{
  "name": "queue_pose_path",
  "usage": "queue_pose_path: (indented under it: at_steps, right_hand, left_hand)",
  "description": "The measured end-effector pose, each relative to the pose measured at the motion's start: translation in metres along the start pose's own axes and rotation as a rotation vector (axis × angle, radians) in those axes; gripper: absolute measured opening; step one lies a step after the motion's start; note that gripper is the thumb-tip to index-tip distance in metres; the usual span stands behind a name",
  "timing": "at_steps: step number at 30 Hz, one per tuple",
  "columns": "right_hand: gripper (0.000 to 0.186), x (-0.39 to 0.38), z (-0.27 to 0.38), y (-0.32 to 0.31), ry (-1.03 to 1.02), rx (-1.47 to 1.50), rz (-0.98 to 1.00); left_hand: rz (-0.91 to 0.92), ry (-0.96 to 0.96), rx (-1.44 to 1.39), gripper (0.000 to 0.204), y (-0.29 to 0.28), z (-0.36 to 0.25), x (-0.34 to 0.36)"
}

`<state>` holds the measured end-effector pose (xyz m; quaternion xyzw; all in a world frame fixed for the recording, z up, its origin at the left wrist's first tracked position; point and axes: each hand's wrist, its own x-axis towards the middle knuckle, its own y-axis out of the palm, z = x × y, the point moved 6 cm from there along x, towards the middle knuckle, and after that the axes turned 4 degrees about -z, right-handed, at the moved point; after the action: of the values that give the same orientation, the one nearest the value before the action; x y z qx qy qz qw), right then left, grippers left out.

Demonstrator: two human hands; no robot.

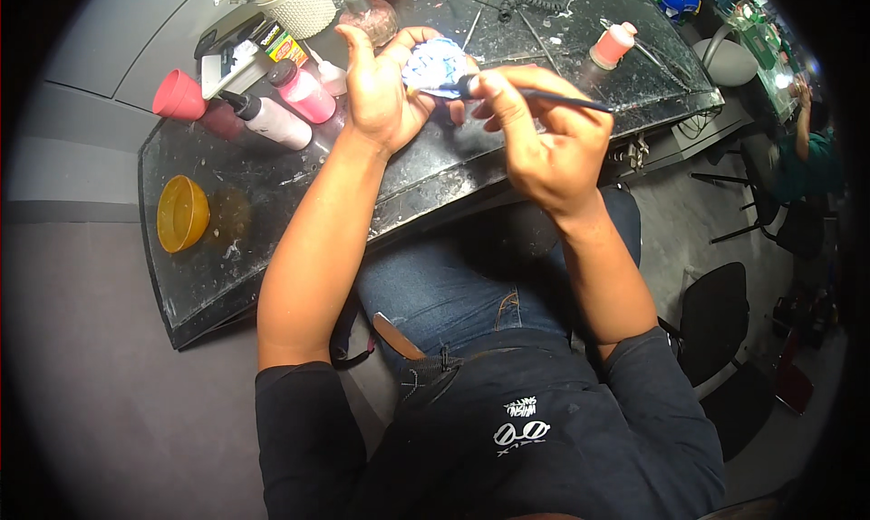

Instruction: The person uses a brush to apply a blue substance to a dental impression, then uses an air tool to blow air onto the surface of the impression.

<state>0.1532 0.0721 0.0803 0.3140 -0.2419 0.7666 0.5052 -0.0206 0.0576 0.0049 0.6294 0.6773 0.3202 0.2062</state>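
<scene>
The left grip [381, 94] cradles a blue-and-white rounded piece [435, 60], apparently steadying it for the slim brush-like tool [580, 102] the right grip [555, 148] pinches.

A bumpy blue-and-white thing [433, 63] is held at 12 o'clock. A thin, dark stick [566, 99] points toward 9 o'clock.

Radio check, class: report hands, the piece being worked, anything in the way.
Left hand holding blue-and-white piece. Right hand gripping dark-handled tool, tip at the piece's edge. Pink bottle off left, clear.
</scene>
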Motion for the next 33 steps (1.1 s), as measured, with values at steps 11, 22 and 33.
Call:
queue_pose_path:
  at_steps: [11, 22, 33]
  right_hand:
    - [0.003, -0.007, 0.002, 0.005, -0.101, -0.054, 0.046]
    - [0.005, 0.003, 0.014, 0.001, -0.188, -0.11, 0.023]
    - [0.005, -0.003, -0.002, -0.009, -0.094, -0.104, -0.016]
  left_hand:
    - [-0.102, -0.03, -0.181, 0.101, -0.003, 0.003, 0.002]
    - [0.015, -0.039, -0.251, 0.102, -0.003, 0.0, 0.0]
    - [-0.074, 0.127, 0.006, 0.096, 0.008, -0.003, 0.002]
